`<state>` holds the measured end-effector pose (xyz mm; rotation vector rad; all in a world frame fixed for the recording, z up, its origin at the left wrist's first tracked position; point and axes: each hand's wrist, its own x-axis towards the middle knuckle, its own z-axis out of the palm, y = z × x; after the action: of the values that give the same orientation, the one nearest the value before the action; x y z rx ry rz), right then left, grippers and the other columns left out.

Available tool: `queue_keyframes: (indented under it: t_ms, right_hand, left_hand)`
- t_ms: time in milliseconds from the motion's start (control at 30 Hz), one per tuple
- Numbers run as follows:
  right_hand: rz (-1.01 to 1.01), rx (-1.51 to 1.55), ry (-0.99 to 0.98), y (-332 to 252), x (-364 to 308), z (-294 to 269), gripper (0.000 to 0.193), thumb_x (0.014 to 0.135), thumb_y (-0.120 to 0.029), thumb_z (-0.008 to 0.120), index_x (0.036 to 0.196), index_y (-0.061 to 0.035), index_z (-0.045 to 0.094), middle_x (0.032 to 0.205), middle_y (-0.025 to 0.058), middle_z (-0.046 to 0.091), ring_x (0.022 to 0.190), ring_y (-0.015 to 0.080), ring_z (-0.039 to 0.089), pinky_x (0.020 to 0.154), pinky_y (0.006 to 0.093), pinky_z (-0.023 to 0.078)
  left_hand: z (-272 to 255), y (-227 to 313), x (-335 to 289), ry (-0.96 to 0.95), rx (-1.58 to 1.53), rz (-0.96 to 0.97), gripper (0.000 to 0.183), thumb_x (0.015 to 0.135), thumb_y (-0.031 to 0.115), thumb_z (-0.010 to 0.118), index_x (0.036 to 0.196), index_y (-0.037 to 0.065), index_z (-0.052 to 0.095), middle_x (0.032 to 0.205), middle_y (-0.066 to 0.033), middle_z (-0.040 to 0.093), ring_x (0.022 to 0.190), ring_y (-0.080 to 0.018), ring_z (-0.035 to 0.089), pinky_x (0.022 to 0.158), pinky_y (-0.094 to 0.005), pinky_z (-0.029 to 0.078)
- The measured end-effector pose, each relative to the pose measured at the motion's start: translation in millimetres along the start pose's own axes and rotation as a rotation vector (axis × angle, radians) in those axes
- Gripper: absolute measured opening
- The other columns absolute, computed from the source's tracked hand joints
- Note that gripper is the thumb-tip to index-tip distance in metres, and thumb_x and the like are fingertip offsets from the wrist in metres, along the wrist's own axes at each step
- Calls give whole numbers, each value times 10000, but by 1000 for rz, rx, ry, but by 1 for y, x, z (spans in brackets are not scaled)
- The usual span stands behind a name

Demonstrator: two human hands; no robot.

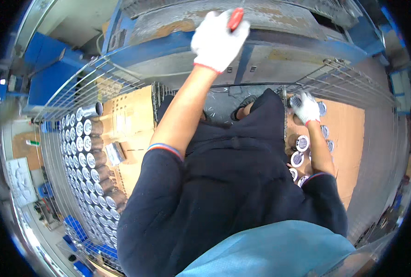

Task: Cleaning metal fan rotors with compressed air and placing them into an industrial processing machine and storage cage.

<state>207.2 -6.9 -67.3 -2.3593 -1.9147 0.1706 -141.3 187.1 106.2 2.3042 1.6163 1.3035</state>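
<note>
My left hand (pixel 220 40), in a white glove with a red cuff, is raised over the grey machine bed in front of me. Its fingers are closed round a red handle (pixel 236 19); what the handle belongs to is too blurred to make out. Down at the right, my gloved right hand (pixel 307 110) has its fingers curled against a silvery metal cylinder (pixel 295 101) on the cardboard. Several similar cylinders with slotted-looking ends (pixel 302 143) stand around and below that hand, some partly hidden by my forearm.
On the left, many metal cylinders (pixel 80 144) stand in rows on cardboard inside a wire cage (pixel 53 152). A small silvery block (pixel 115 153) lies beside them. Brown cardboard (pixel 348 152) lines the right side. A blue-edged machine (pixel 279 44) spans the front.
</note>
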Motion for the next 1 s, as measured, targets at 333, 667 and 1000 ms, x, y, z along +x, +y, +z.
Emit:
queue_keyframes:
  t_ms: [333,667,1000]
  right_hand:
    - [256,219,37,1,-102,-15,567,957,-411,747,1371,-28,678,1340,239,694,1204,372,695,1013,440,533]
    - [226,220,80,18,-117,6,507,994,-277,716,1415,-4,643,1378,197,687,1252,321,674,1030,395,530]
    - [89,186,31,-30,-90,3,579,1006,-326,703,1446,33,590,1414,231,653,1292,344,641,1100,396,486]
  left_hand:
    - [-40,-42,-66,-98,-37,-153,591,861,519,748,1286,121,648,1083,-203,688,976,-425,706,851,-528,581]
    - [-250,-272,-311,69,580,-701,533,912,301,716,1367,35,641,1280,-261,681,1228,-436,616,1076,-492,471]
    - [-342,-347,-426,-175,741,-1190,744,882,339,673,1567,136,469,1481,-255,576,1318,-450,594,1087,-499,492]
